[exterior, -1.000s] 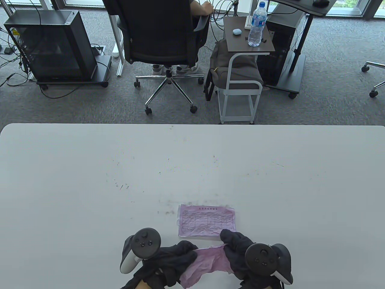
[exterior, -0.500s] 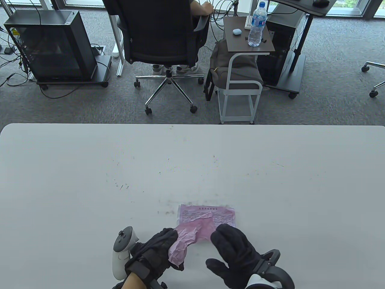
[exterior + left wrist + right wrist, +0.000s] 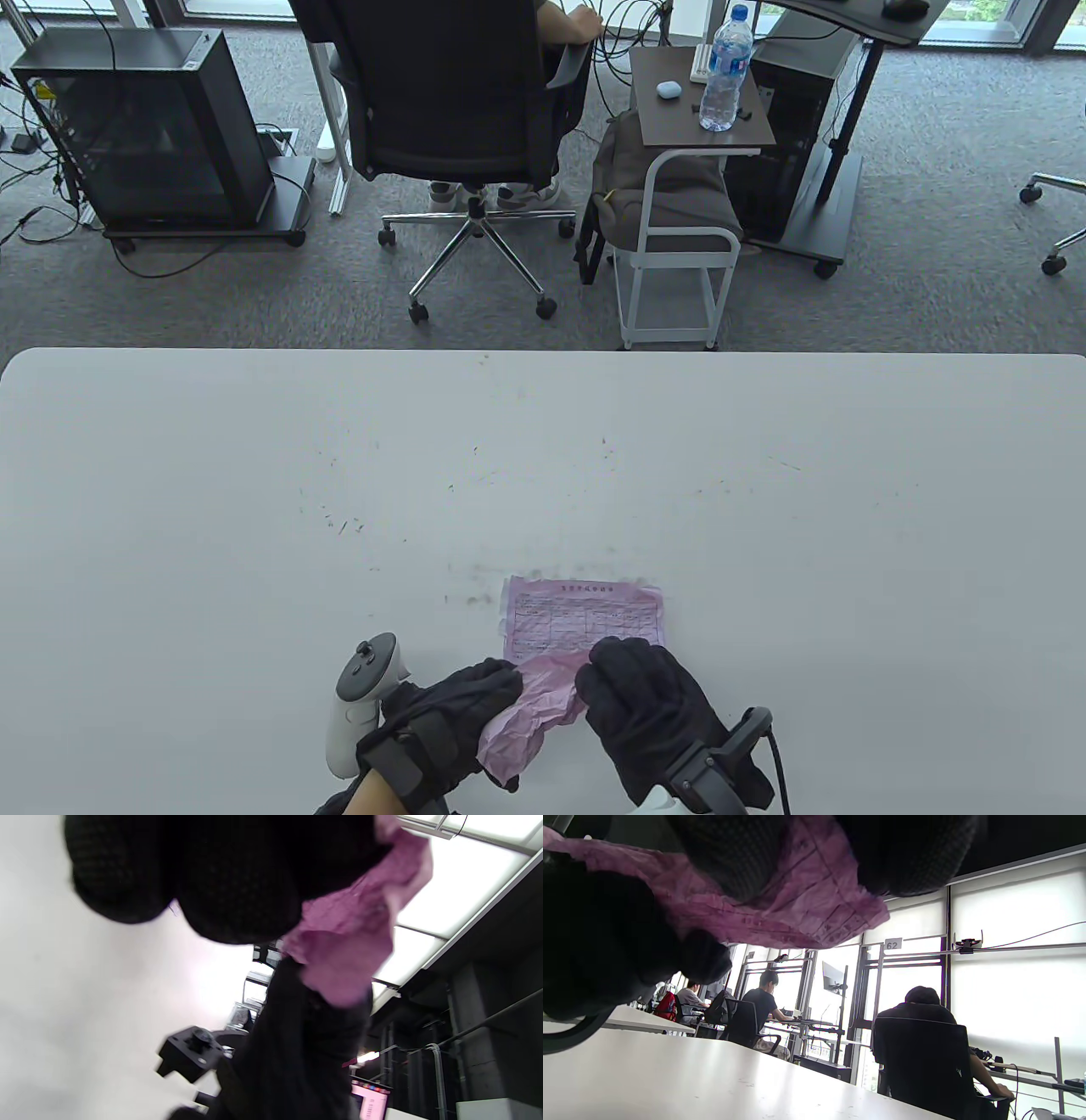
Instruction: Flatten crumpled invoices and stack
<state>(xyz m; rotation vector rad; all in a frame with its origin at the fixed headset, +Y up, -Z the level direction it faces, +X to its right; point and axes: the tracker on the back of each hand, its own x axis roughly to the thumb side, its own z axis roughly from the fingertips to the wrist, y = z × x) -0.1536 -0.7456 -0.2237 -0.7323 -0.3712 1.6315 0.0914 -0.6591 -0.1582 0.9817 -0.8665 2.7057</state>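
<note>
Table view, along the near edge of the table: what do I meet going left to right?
Left hand's tracker → left hand → crumpled pink invoice → right hand.

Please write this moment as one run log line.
left hand: holds crumpled invoice | right hand: holds same invoice | flat invoice: on table
</note>
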